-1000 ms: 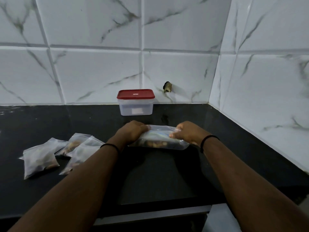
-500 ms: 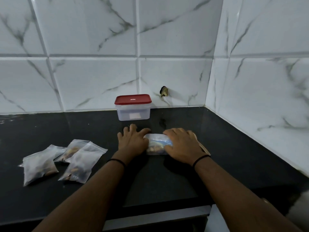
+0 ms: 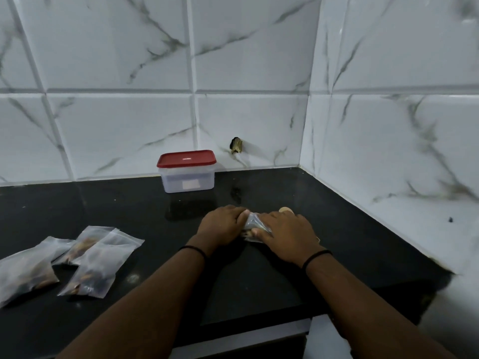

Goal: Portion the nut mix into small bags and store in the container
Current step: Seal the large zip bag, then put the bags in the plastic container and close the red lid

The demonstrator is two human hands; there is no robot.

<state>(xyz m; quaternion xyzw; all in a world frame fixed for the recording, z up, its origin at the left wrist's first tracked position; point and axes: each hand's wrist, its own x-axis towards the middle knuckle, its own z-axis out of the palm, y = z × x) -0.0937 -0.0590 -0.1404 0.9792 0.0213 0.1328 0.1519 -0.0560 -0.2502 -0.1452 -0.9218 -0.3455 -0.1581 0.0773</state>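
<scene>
we see the left hand point(image 3: 221, 225) and right hand point(image 3: 283, 235) lying over a small bag point(image 3: 252, 225) of nut mix on the black counter point(image 3: 129, 203), fingers fairly flat and pressing on it, the right thumb laid along its near edge. three filled bags point(image 3: 96, 260) lie well apart at left; the red-lidded container point(image 3: 187, 171) stands closed by the wall. we judge the seal is being pressed: uneven pressure could leave it gaping and spill nuts, or trapped air could split the thin plastic.
</scene>
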